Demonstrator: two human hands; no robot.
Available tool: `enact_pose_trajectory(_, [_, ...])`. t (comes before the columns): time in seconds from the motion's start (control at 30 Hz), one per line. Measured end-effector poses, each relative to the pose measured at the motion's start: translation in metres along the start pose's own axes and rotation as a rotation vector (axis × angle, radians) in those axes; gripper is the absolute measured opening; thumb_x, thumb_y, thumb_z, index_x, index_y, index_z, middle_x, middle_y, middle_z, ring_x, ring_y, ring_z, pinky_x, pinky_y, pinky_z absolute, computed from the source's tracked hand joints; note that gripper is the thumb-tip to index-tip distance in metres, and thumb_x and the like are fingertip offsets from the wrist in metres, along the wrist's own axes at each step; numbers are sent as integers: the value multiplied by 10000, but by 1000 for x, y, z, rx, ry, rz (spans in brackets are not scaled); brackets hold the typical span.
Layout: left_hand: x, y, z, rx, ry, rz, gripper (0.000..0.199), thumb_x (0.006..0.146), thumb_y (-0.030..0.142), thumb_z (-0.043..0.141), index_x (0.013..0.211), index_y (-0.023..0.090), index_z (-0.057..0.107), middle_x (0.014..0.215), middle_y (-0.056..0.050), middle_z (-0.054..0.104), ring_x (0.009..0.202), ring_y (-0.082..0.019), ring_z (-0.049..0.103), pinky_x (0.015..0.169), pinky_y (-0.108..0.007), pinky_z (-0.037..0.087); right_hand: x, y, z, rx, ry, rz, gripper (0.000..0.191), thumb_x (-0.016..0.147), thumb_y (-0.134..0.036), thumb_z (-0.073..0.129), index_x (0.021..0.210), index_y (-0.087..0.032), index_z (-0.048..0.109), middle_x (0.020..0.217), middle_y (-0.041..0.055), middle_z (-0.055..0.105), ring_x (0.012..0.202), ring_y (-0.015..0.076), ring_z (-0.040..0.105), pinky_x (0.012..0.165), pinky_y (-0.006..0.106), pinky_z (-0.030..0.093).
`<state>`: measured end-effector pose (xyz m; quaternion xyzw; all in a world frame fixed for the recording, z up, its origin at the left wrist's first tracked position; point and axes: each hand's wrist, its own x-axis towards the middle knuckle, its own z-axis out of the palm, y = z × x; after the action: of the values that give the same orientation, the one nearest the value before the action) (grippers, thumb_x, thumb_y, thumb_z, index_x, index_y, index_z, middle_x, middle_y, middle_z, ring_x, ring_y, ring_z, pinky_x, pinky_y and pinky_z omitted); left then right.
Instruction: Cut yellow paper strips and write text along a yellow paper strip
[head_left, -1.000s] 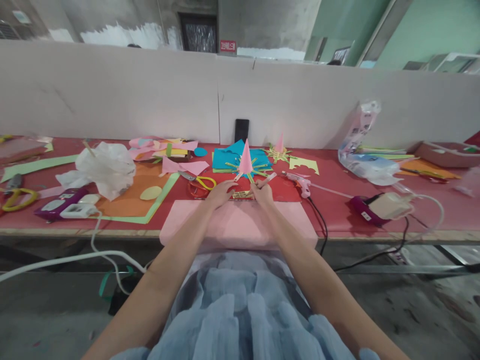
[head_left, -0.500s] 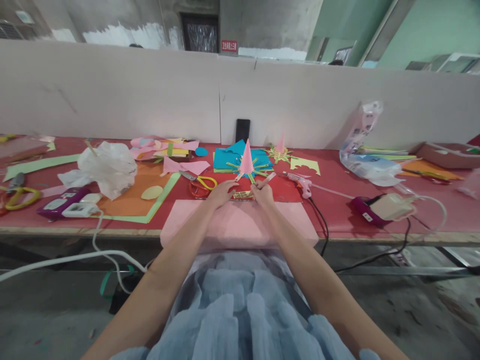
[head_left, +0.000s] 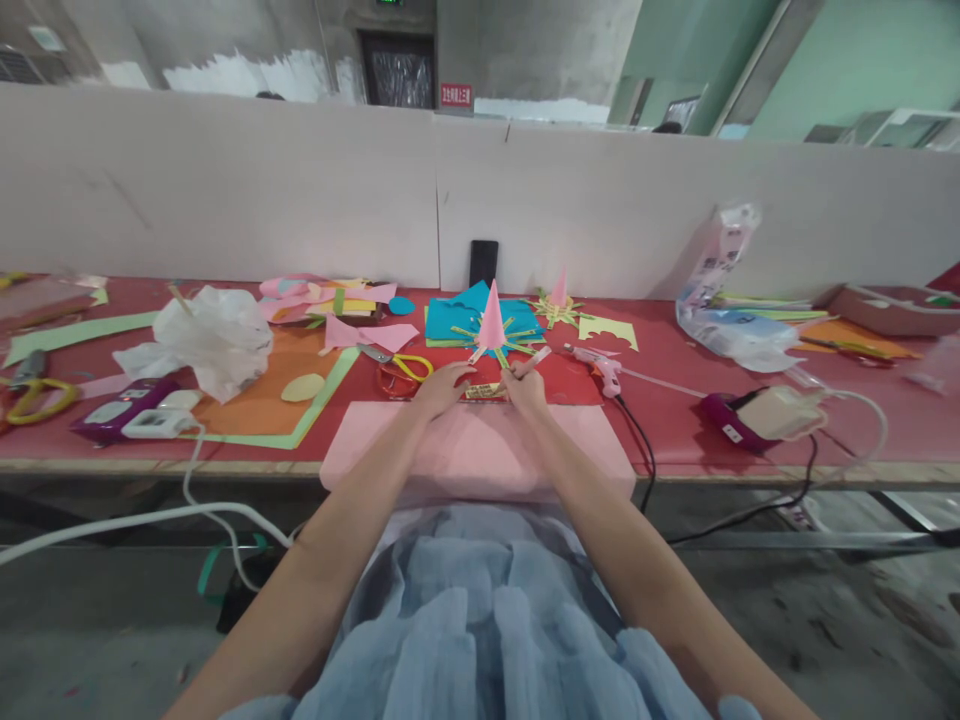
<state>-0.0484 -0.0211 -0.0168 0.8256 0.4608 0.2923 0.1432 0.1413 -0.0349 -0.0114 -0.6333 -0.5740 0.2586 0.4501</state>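
A yellow ruler is seen lying flat at the far edge of a pink sheet, which is spread over the near side of the red table and hangs a little over its front edge. The ruler is a thin, narrow strip with dark markings; its details are too small to be read. Its long axis is laid crosswise, left to right, roughly parallel to the table's front edge, with one end pointed toward each hand.

The left hand is pressed palm down on the ruler's left end, fingers stretched out flat and closed on nothing. The right hand is closed around a pale pen, which is held slanted, its upper end pointed up and to the right, its lower end brought down at the ruler's right end.

Just beyond the ruler, a pink paper cone is stood upright on yellow strips over blue paper. Yellow-handled scissors are laid to the left of the left hand, and a glue gun is laid to the right.
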Motion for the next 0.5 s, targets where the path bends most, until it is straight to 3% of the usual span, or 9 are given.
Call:
enact_pose_trajectory(0.23, [0,1,0,-12,3,-3,361,856,228,465,1201,235,572,1317,-23,552,1240,-175,472,1089,-350,338,2,2,2,4,-9,-10,220,739,-306,513,551,-211,448,505,-43,579,506,119,542,462,185,357])
enact_pose_trajectory(0.5, [1,-2,2,-3,15,14,356,860,233,458,1196,221,577,1313,-39,551,1228,-185,484,1079,-351,346,-1,-2,-1,32,-18,40,213,751,-320,516,576,-210,467,464,-49,551,409,104,496,448,189,375])
